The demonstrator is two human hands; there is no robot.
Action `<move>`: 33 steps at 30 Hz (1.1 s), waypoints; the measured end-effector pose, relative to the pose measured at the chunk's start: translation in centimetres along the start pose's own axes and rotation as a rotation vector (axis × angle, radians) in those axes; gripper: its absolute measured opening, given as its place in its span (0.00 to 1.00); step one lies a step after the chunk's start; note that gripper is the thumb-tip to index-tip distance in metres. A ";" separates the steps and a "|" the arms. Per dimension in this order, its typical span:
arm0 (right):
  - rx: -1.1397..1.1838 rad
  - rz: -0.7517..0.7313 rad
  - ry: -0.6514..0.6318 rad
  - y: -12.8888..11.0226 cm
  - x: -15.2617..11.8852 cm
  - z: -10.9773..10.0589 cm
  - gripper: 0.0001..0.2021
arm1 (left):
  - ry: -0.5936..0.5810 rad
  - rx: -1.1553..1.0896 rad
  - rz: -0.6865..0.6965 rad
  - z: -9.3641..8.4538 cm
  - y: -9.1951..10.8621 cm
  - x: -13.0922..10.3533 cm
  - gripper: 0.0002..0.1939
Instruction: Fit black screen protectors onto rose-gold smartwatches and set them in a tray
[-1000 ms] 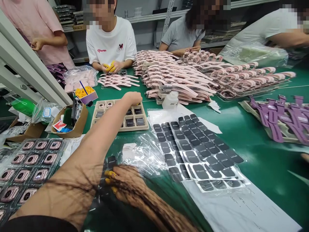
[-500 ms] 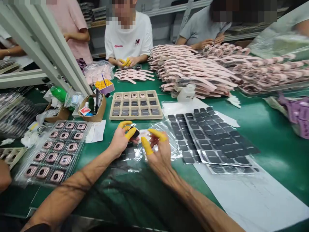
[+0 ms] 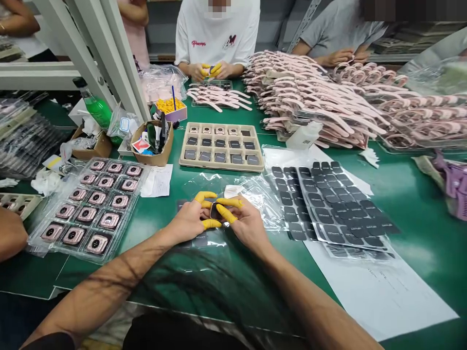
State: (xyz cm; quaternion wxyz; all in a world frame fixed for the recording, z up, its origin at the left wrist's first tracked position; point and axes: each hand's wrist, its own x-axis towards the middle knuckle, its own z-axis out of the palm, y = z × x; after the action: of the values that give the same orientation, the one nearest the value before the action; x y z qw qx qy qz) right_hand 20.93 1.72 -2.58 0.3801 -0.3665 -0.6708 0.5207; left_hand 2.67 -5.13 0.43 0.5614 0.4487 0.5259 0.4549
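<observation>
Between my two hands is a small dark watch case [image 3: 215,210], held above the green table. My left hand [image 3: 193,216], with yellow finger covers, grips it from the left. From the right, my right hand [image 3: 246,218] has its yellow-covered fingertips pressed on its face and edge. Beneath the hands lie clear film and dark square stickers [image 3: 200,240]. A white cloth [image 3: 233,191] lies just behind them. Farther back stands a beige tray [image 3: 222,167] with dark squares and several watch cases in its compartments.
At the left lies a clear tray of pink watch cases [image 3: 87,214]. Sheets of black stickers [image 3: 328,204] cover white paper on the right. Behind are a cardboard box [image 3: 155,158], a white bottle [image 3: 304,136], piled pink straps [image 3: 310,97] and a person's gloved hands [image 3: 209,71].
My right hand has moved in from the right and now touches the watch case, which was in my left hand alone. The camera view has shifted.
</observation>
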 end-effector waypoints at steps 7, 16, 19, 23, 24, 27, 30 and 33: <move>-0.026 -0.107 0.086 -0.5 -0.5 0.5 0.05 | 0.043 0.154 0.033 0.2 -0.1 -0.3 0.28; -0.232 -0.074 -0.039 -0.6 2.3 -5.6 0.16 | 0.119 -0.148 -0.049 -0.1 0.6 0.6 0.31; -0.596 -0.070 0.252 0.2 3.5 -7.5 0.15 | 0.152 -0.179 -0.037 -0.3 0.7 0.8 0.32; -0.909 -0.246 0.316 1.0 4.0 -5.9 0.14 | 0.176 -0.167 -0.051 0.0 0.5 0.8 0.30; -0.950 -0.286 0.238 1.0 4.0 -5.2 0.12 | 0.174 -0.165 -0.052 0.0 0.5 0.8 0.31; -0.970 -0.373 0.091 0.5 3.6 -3.8 0.06 | 0.171 -0.149 -0.048 0.2 0.5 0.8 0.32; -0.752 -0.517 0.060 -0.4 2.8 -3.1 0.05 | 0.172 -0.139 -0.040 0.1 0.2 1.0 0.31; -0.593 -0.640 -0.004 -1.0 2.1 -1.9 0.04 | 0.141 -0.157 -0.040 0.0 -0.1 1.2 0.30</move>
State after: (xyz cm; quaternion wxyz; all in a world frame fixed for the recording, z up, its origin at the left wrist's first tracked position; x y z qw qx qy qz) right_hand 21.58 4.23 -0.99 0.3993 -0.2322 -0.8720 0.1621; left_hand 2.73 -3.98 0.07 0.5654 0.3593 0.5357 0.5140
